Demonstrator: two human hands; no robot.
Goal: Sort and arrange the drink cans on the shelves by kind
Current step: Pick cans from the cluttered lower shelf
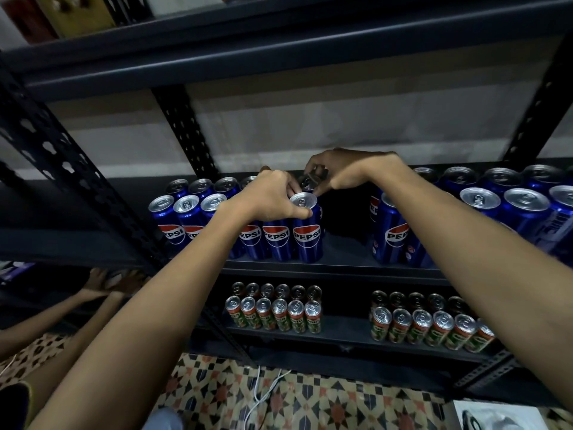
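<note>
My left hand grips the top of the front Pepsi can at the right end of the left-hand Pepsi group on the middle shelf. My right hand pinches the rim of another can just behind it. A second Pepsi group stands right of that front can, across a gap. Green-and-red cans fill the shelf below it.
</note>
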